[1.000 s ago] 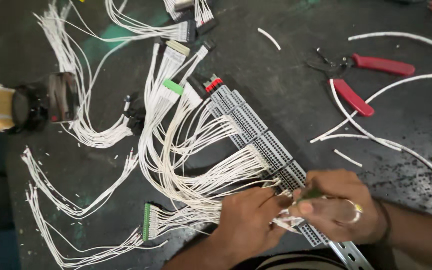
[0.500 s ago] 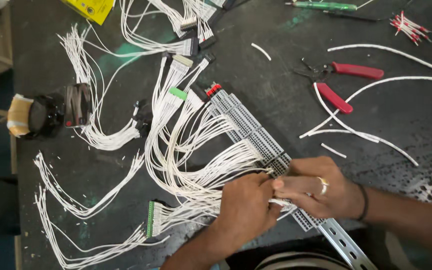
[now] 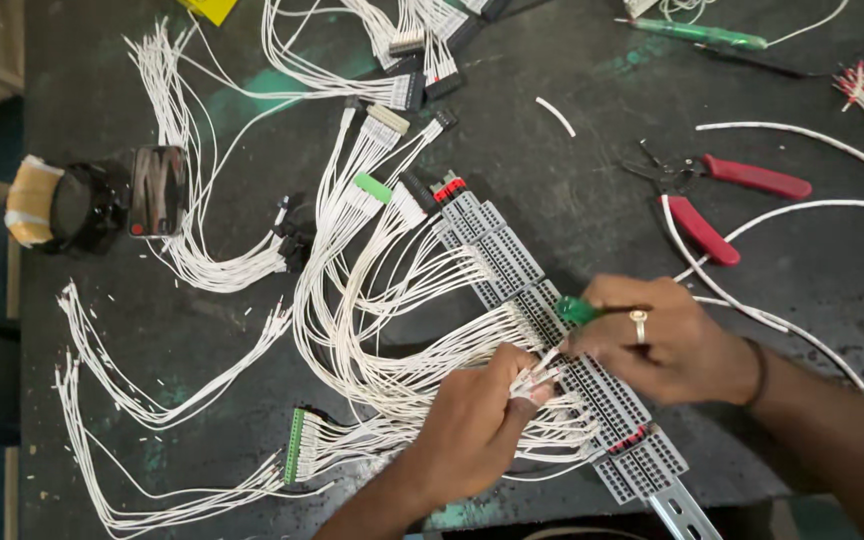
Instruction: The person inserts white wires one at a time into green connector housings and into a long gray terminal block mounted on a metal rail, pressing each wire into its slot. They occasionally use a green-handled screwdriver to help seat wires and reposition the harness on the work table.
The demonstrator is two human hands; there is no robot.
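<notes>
A green-handled screwdriver is being held in the closed grip of the right hand, its long axis lying slantwise, tip pointing down-left at the terminal strip. That strip is lying diagonally across the counter, upper left to lower right. White wires are being pinched in the left hand, touching the strip.

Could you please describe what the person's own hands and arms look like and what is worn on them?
Both forearms are bare, with no sleeves in view. The right hand wears a metal ring on one finger and a thin dark band around the wrist. The left hand wears no ring, band or glove that shows.
</notes>
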